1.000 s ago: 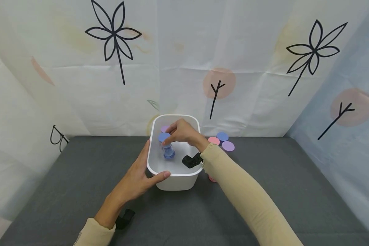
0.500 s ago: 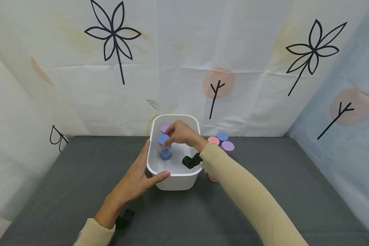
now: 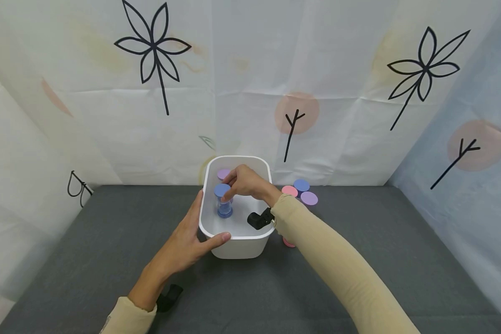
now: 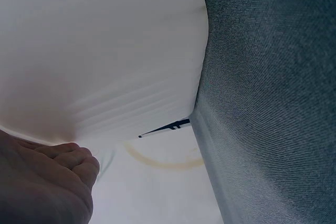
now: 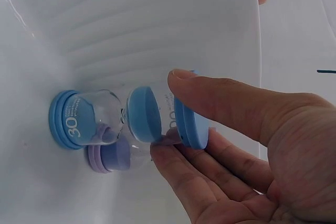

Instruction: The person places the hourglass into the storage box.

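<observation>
A white plastic bin (image 3: 238, 248) stands on the table. Inside it, my right hand (image 3: 250, 181) pinches the upper end of a blue sand timer (image 5: 149, 114) between thumb and fingers. The timer stands upright, its lower cap at the bin floor; white markings include "30". Just behind it is a purple sand timer (image 5: 110, 156), also in the bin and partly hidden by the blue one and my fingers. My left hand (image 3: 185, 246) rests along the bin's left side, fingers straight against the outer wall and thumb stretched along the near rim.
Right of the bin stand a pink sand timer (image 3: 290, 190), another blue one (image 3: 302, 185) and another purple one (image 3: 309, 198). Nearer, my right sleeve (image 3: 330, 260) partly covers another pink cap (image 3: 289, 242). A patterned cloth (image 3: 242, 93) hangs behind the grey tabletop (image 3: 87, 260).
The blue sand timer's lower end has swung left, from tilted to upright, in my right hand, which has lowered slightly. My left hand stays at the bin.
</observation>
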A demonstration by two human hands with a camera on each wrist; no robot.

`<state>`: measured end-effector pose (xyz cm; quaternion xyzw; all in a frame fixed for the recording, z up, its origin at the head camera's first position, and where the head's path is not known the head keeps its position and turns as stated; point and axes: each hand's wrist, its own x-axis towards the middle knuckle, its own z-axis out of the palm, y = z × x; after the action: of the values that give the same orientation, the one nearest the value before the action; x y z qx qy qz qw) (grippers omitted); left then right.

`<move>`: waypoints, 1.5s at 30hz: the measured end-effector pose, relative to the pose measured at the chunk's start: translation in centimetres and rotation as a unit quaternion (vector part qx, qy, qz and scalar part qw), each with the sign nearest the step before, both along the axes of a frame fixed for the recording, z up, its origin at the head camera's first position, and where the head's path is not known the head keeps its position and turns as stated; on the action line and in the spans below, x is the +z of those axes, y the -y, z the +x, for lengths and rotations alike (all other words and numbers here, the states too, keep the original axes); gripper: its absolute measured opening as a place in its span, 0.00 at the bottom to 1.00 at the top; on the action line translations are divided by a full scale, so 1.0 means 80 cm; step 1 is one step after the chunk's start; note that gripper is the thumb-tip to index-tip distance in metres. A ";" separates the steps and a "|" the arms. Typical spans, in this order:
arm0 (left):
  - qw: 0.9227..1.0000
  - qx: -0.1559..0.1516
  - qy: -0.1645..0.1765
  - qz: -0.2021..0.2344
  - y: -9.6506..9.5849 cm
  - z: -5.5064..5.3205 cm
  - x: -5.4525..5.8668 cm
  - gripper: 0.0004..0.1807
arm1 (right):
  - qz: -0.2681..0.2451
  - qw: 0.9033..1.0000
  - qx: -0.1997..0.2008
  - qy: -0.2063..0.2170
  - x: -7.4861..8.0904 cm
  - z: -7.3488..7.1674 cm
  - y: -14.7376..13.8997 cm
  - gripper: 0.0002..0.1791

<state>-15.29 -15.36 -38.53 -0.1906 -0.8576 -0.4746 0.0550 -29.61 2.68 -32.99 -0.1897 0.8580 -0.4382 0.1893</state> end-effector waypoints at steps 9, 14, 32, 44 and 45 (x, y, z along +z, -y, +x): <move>1.000 0.000 -0.002 0.003 -0.001 0.001 -0.001 0.63 | 0.013 1.000 -0.016 -0.012 0.007 0.003 -0.004 0.25; 1.000 -0.004 -0.003 0.007 -0.002 0.000 -0.001 0.63 | 0.011 1.000 -0.018 -0.012 0.014 0.006 -0.010 0.25; 1.000 0.004 -0.003 0.000 0.000 0.000 -0.001 0.63 | -0.078 0.997 -0.004 0.002 0.054 0.023 -0.063 0.27; 1.000 -0.006 -0.014 0.018 -0.002 -0.001 0.000 0.63 | -0.122 0.992 0.003 -0.010 0.056 0.058 -0.145 0.28; 1.000 -0.006 -0.016 0.018 -0.001 -0.001 -0.001 0.63 | -0.132 0.991 0.004 -0.007 0.054 0.061 -0.153 0.29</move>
<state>-15.36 -15.24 -38.58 -0.2022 -0.8467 -0.4872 0.0690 -24.71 14.90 -28.71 -0.2197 0.7933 -0.5451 0.1588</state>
